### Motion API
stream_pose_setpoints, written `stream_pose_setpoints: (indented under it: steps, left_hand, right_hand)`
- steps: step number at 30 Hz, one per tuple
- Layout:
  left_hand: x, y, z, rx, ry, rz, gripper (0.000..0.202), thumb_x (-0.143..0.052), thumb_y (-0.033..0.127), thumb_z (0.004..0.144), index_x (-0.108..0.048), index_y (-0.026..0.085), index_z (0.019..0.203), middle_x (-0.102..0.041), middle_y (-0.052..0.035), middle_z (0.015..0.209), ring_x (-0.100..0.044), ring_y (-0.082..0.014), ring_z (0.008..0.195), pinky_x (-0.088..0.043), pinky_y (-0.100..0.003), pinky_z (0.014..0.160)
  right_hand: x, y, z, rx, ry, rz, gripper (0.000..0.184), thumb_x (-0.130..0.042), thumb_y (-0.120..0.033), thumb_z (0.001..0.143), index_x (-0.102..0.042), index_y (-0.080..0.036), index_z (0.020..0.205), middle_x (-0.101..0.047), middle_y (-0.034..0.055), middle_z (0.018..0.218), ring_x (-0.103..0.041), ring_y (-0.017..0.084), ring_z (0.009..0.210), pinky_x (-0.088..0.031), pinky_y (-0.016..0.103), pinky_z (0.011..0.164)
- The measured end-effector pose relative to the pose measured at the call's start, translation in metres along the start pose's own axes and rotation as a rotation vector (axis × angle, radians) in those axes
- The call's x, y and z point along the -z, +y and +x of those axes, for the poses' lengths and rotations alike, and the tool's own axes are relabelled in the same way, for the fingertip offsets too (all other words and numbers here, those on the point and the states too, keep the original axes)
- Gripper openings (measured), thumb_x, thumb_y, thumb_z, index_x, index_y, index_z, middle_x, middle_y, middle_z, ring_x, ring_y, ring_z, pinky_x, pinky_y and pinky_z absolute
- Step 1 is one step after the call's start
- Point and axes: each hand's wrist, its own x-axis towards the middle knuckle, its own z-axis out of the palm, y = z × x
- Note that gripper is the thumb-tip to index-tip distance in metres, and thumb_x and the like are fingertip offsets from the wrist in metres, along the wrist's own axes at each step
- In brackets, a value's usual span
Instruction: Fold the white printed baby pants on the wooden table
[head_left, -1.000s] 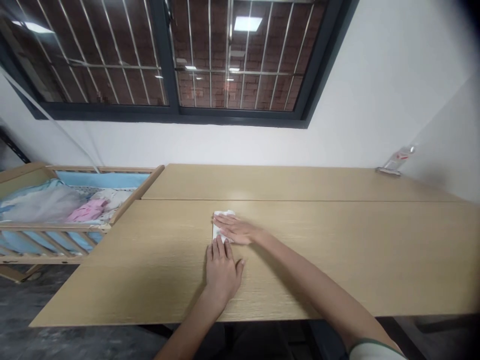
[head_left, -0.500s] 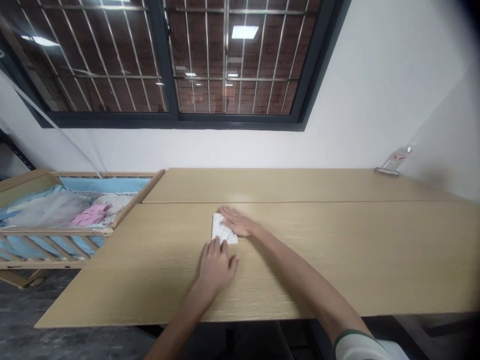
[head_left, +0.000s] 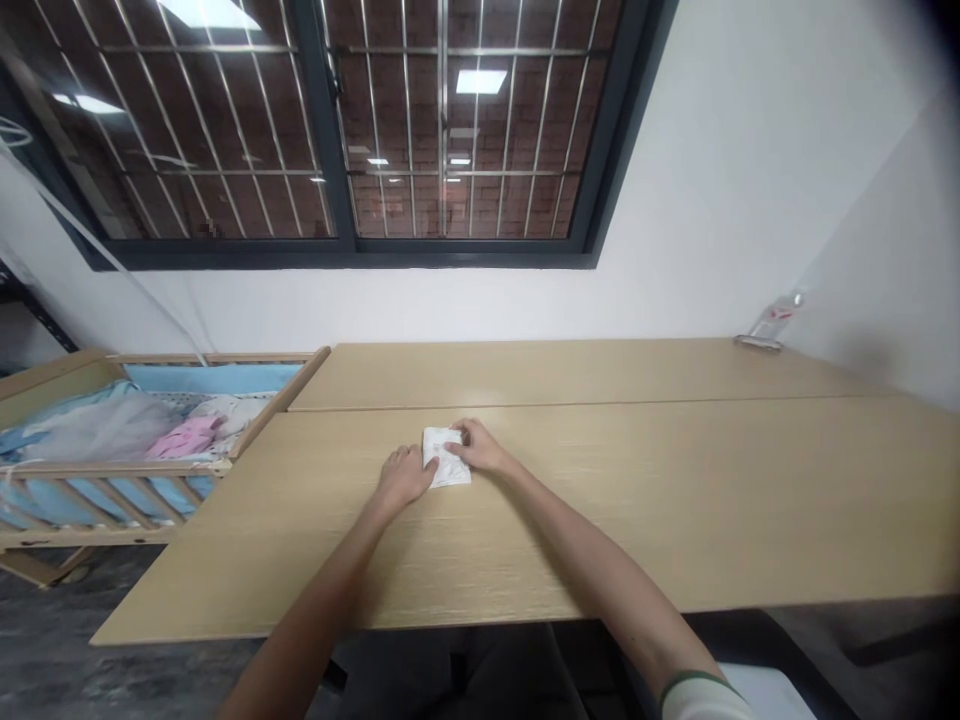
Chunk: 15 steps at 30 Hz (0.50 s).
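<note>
A small folded white cloth (head_left: 445, 466) lies on the light wooden table (head_left: 675, 500), near its middle. My left hand (head_left: 403, 476) grips the cloth's left edge with fingers curled. My right hand (head_left: 480, 448) pinches the cloth's upper right edge. Both hands rest on the tabletop on either side of the cloth.
A wooden baby crib (head_left: 112, 440) with blue bedding and pink and white clothes stands against the table's left end. A clear plastic bottle (head_left: 765, 328) lies at the far right corner by the wall. A barred window (head_left: 337, 120) is above.
Both hands went from lying flat on and below the cloth to gripping its left and right edges. The camera view shifted slightly upward and right.
</note>
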Motion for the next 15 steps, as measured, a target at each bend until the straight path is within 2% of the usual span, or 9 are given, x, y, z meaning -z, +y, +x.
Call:
stream_pose_setpoints:
  steps: [4, 7, 11, 13, 15]
  left_hand:
    - [0.008, 0.002, -0.006, -0.063, 0.008, -0.107, 0.028, -0.048, 0.038, 0.096, -0.064, 0.016, 0.097, -0.073, -0.0136, 0.1, -0.069, -0.0244, 0.092, -0.047, -0.031, 0.078]
    - [0.027, -0.003, -0.028, -0.08, 0.059, -0.181, 0.021, -0.045, 0.032, 0.095, -0.059, 0.017, 0.092, -0.071, -0.008, 0.09, -0.066, -0.0196, 0.081, -0.045, -0.028, 0.07]
    - [0.069, -0.026, -0.087, -0.112, 0.12, -0.252, 0.018, -0.049, 0.037, 0.09, -0.051, 0.022, 0.081, -0.06, 0.0012, 0.073, -0.058, -0.0165, 0.069, -0.04, -0.026, 0.063]
    - [0.093, -0.046, -0.128, -0.179, 0.134, -0.304, 0.023, -0.051, 0.042, 0.088, -0.045, 0.023, 0.075, -0.052, 0.0049, 0.068, -0.053, -0.0152, 0.065, -0.038, -0.025, 0.061]
    - [0.111, -0.071, -0.172, -0.189, 0.082, -0.302, 0.028, -0.051, 0.045, 0.09, -0.041, 0.024, 0.074, -0.047, 0.0062, 0.067, -0.049, -0.0143, 0.064, -0.037, -0.024, 0.061]
  right_hand:
    - [-0.014, -0.011, -0.007, -0.121, 0.039, 0.209, 0.025, -0.073, -0.026, 0.073, -0.059, -0.018, 0.092, -0.059, -0.0015, 0.081, -0.053, 0.014, 0.072, -0.044, 0.025, 0.066]
    - [-0.024, -0.037, -0.021, -0.175, 0.006, 0.37, 0.022, -0.071, -0.025, 0.074, -0.054, -0.02, 0.087, -0.056, -0.0049, 0.075, -0.05, 0.012, 0.066, -0.04, 0.023, 0.062]
    - [-0.048, -0.094, -0.058, -0.16, -0.129, 0.57, 0.026, -0.074, -0.029, 0.074, -0.054, -0.02, 0.088, -0.057, -0.0045, 0.078, -0.052, 0.012, 0.069, -0.041, 0.024, 0.065]
    - [-0.064, -0.125, -0.084, -0.152, -0.243, 0.69, 0.032, -0.077, -0.036, 0.075, -0.054, -0.02, 0.09, -0.057, -0.0047, 0.078, -0.052, 0.012, 0.07, -0.04, 0.024, 0.066]
    - [-0.084, -0.152, -0.111, -0.169, -0.354, 0.773, 0.038, -0.081, -0.041, 0.072, -0.055, -0.021, 0.09, -0.056, -0.0058, 0.076, -0.052, 0.012, 0.069, -0.04, 0.024, 0.066]
